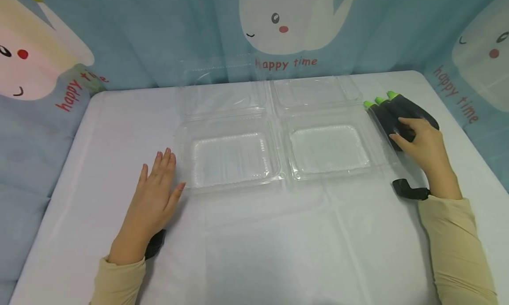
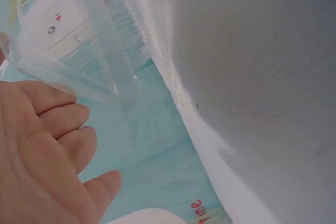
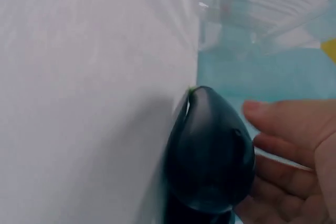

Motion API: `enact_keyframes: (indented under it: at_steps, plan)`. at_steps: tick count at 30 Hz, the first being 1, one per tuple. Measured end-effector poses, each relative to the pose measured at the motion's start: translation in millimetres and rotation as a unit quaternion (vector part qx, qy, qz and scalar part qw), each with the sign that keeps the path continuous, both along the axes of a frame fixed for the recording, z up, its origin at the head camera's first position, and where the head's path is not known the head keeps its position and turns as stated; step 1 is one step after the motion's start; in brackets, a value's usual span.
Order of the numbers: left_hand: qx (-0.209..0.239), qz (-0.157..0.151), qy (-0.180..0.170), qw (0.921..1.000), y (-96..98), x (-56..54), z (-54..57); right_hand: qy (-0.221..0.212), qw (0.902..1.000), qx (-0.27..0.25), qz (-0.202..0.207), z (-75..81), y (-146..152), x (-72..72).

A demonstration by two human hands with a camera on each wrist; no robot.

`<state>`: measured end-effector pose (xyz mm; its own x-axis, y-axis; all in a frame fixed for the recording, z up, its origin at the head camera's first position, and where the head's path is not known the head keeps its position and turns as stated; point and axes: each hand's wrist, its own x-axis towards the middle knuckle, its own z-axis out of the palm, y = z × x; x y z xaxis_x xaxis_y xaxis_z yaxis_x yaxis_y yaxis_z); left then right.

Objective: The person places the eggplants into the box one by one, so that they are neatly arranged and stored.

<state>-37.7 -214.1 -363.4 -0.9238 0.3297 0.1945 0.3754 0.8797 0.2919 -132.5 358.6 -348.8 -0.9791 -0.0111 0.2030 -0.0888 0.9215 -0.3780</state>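
Observation:
Three dark eggplants (image 1: pixel 413 106) with bright green stem ends lie side by side at the right of the table. Over their near part is my right hand (image 1: pixel 423 141), thumb and forefinger spread apart. In the right wrist view a glossy eggplant (image 3: pixel 210 150) is beside the right hand (image 3: pixel 294 156); its thumb stands off the skin, and whether the other fingers touch it is unclear. My left hand (image 1: pixel 157 194) has its fingers extended, beside the left clear plastic clamshell box (image 1: pixel 230 159). Nothing is held in the left palm (image 2: pixel 42 161).
A second clear clamshell box (image 1: pixel 330 148) stands to the right of the first, both with lids (image 1: pixel 314 93) folded back. A white cloth covers the table (image 1: pixel 270 243). Behind hangs a blue printed curtain (image 1: pixel 179 26). Black straps (image 1: pixel 409 191) sit at the wrists.

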Motion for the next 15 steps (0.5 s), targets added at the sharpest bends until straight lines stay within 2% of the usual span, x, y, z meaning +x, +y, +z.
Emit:
enact_keyframes:
  at_steps: [10,15]
  plan:
    - [0.009,-0.004,0.011,0.9999,1.0,1.8,-2.0,-0.011,0.9998,0.009,-0.012,-3.7,1.1,1.0]
    - [0.007,-0.005,0.017,0.9998,-0.2,0.2,-1.2,0.003,0.9999,0.009,-0.01,-5.9,-0.8,-2.3]
